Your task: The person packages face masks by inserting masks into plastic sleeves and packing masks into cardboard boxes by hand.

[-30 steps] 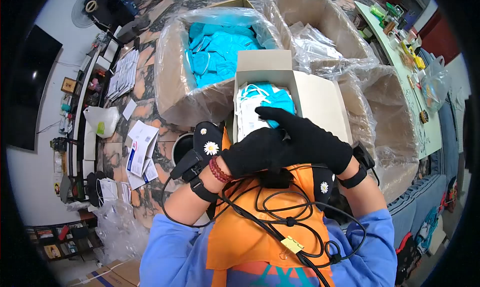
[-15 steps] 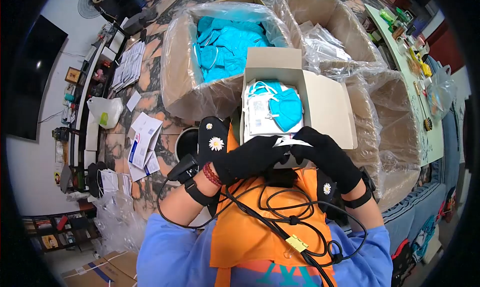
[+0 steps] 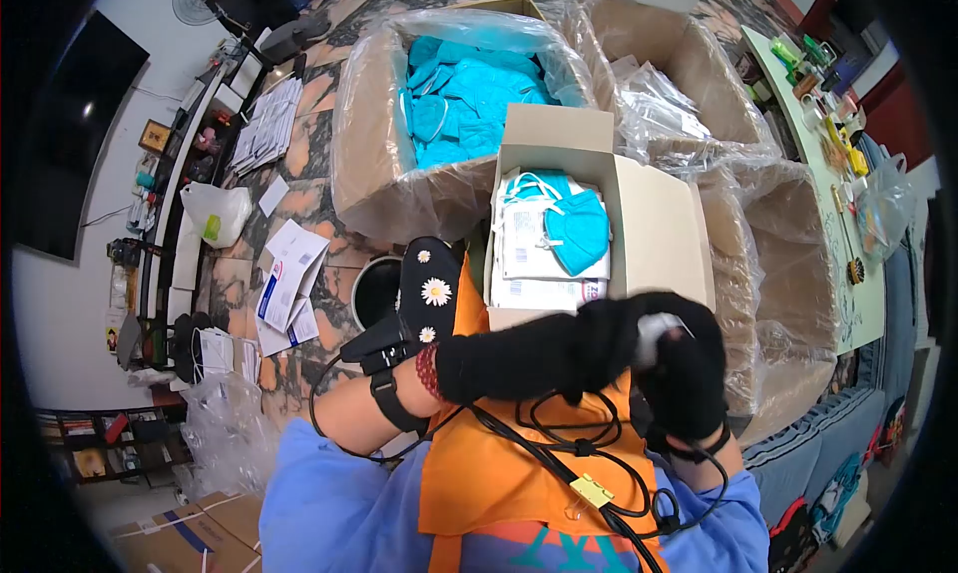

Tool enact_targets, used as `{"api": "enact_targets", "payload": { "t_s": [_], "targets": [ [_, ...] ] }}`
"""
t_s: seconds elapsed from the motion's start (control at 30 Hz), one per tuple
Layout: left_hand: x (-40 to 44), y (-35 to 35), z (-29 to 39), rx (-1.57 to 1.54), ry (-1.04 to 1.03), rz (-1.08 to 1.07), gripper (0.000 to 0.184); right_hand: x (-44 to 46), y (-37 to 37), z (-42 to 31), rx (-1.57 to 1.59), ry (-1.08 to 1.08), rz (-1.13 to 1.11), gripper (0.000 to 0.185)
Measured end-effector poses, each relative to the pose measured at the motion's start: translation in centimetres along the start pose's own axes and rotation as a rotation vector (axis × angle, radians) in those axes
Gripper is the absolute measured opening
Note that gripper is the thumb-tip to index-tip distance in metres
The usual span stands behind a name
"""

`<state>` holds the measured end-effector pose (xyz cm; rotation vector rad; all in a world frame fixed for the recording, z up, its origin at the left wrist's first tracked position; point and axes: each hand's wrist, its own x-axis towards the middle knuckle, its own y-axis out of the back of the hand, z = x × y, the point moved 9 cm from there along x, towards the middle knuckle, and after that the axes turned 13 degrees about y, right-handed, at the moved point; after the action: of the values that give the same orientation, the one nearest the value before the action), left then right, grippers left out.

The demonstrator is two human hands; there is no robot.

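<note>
In front of me an open white carton holds white printed packets with teal masks lying on top. My left hand, in a black glove, reaches across to the right below the carton; its fingers are blurred against the other hand. My right hand, also gloved in black, is closed on a small white item that is smeared by motion. Both hands meet near the carton's lower right corner, above the orange apron.
A large plastic-lined box of teal masks stands behind the carton. More lined boxes are at the right, one with clear packets. Flattened cartons lie on the floor at left, beside a dark bin. Cables hang over the apron.
Both hands have shifted right, away from the carton's near edge, with the white item between them. A second ago they were crossed over the carton's front, hiding part of the packets.
</note>
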<state>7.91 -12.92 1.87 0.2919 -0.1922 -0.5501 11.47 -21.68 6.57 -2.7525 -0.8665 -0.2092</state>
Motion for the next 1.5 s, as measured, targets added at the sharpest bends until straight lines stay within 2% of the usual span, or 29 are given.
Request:
{"api": "enact_targets", "payload": {
  "t_s": [0.03, 0.1, 0.13, 0.17, 0.23, 0.27, 0.3, 0.37, 0.53, 0.63, 0.7, 0.73, 0.77, 0.83, 0.87, 0.9, 0.97, 1.0, 1.03, 1.1, 1.13, 1.17, 1.23, 1.27, 1.3, 1.37, 1.4, 1.43, 1.5],
  "targets": [
    [-0.8, 0.3, 3.6, 0.024, -0.13, -0.038, 0.012, -0.8, 0.0, -1.4, -0.069, 0.129, -0.053, 0.041],
    [-1.4, 0.3, 6.1, -0.263, -0.057, -0.169, 0.014, -1.6, -0.8, -2.5, -0.002, 0.08, -0.119, 0.037],
    [-1.6, 1.0, 9.2, -0.054, -0.233, -0.11, 0.015, -2.0, -1.6, -3.2, 0.065, 0.025, -0.178, 0.033],
    [-1.9, 1.4, 10.3, -0.055, -0.234, -0.1, 0.015, -2.4, -2.2, -3.9, 0.128, -0.028, -0.24, 0.029],
    [-3.4, -0.8, 7.3, 0.373, 0.149, -0.386, 0.016, -3.3, -3.5, -4.3, 0.259, -0.133, -0.361, 0.024],
    [-4.2, -1.1, 6.6, 0.335, 0.167, -0.366, 0.017, -4.4, -3.5, -3.2, 0.135, -0.145, -0.499, 0.024],
    [-4.8, -1.4, 6.0, 0.326, 0.175, -0.362, 0.017, -4.4, -3.5, -3.3, 0.14, -0.156, -0.503, 0.024],
    [-5.4, 0.2, 7.8, 0.235, -0.053, -0.129, 0.019, -4.4, -3.8, -3.1, 0.179, -0.27, -0.513, 0.025],
    [-6.3, 0.2, 7.0, 0.307, 0.086, -0.172, 0.018, -4.6, -3.1, -2.4, 0.254, -0.478, -0.394, 0.021],
    [-6.8, -0.1, 5.6, 0.363, 0.111, -0.128, 0.018, -5.4, -2.0, -0.8, 0.171, -0.429, -0.399, 0.019],
    [-6.3, -0.3, 4.9, 0.38, 0.071, -0.057, 0.019, -5.6, 1.1, 1.8, -0.316, -0.468, -0.335, 0.017],
    [-5.5, 0.0, 4.5, 0.337, 0.084, 0.024, 0.018, -2.8, -0.5, -0.2, -0.257, -0.331, -0.184, 0.014],
    [-4.8, 0.4, 4.1, 0.295, 0.097, 0.106, 0.019, -2.0, -1.1, 0.1, -0.258, -0.325, -0.193, 0.014],
    [-3.4, 0.1, 2.1, 0.163, 0.102, 0.147, 0.021, -1.6, -0.9, 0.7, -0.106, -0.362, -0.019, 0.013],
    [-2.5, 1.0, 1.9, 0.037, 0.099, 0.185, 0.024, 0.7, -2.7, -1.9, -0.425, -0.027, -0.198, 0.015],
    [-2.0, 1.5, 2.4, 0.037, 0.092, 0.187, 0.024, 1.4, -2.9, -1.7, -0.432, -0.024, -0.198, 0.015],
    [-1.6, 0.5, -0.4, -0.407, 0.734, -0.048, 0.026, 2.1, -4.5, -3.1, -0.576, 0.256, -0.305, 0.02],
    [-2.3, -0.7, -1.7, -0.749, 0.812, -0.041, 0.024, 1.4, -3.2, -1.0, -0.42, -0.053, -0.176, 0.02],
    [-2.6, -1.4, -2.3, -0.75, 0.81, -0.039, 0.024, 1.1, -3.3, -0.6, -0.421, -0.053, -0.178, 0.02],
    [-1.7, -1.0, -0.7, -0.178, 0.402, 0.031, 0.019, 0.5, -1.4, 1.7, 0.249, -0.173, 0.246, 0.019],
    [-1.6, -0.8, 1.8, 0.271, 0.107, 0.127, 0.017, 1.2, -2.4, 1.3, 0.531, -0.126, 0.221, 0.019],
    [-1.7, -1.0, 1.6, 0.272, 0.117, 0.133, 0.017, 1.1, -2.7, 1.2, 0.537, -0.132, 0.215, 0.019],
    [-2.4, -1.3, 4.4, 0.451, -0.088, 0.179, 0.02, 0.1, -0.4, -0.9, -0.345, -0.043, 0.319, 0.034],
    [-2.6, -0.2, 4.9, 0.241, 0.007, 0.202, 0.022, -0.4, 0.6, -2.1, -0.666, -0.034, 0.252, 0.032],
    [-3.2, 0.4, 5.8, 0.241, 0.016, 0.206, 0.022, -1.0, 0.6, -2.6, -0.559, -0.143, 0.17, 0.036],
    [-4.6, 0.7, 7.5, 0.452, -0.052, 0.171, 0.013, -2.9, 1.2, -2.5, -0.653, -0.209, 0.024, 0.042],
    [-5.2, 0.7, 7.6, 0.366, -0.075, 0.173, 0.018, -2.8, 0.3, -3.4, -0.792, -0.174, -0.297, 0.041],
    [-5.7, 0.6, 7.6, 0.368, -0.072, 0.175, 0.018, -2.4, 0.2, -4.2, -0.79, -0.172, -0.3, 0.041],
    [-6.7, 0.2, 7.9, 0.341, -0.087, 0.128, 0.019, -2.2, -1.6, -4.7, -0.139, -0.213, -0.299, 0.01]
  ]
}}
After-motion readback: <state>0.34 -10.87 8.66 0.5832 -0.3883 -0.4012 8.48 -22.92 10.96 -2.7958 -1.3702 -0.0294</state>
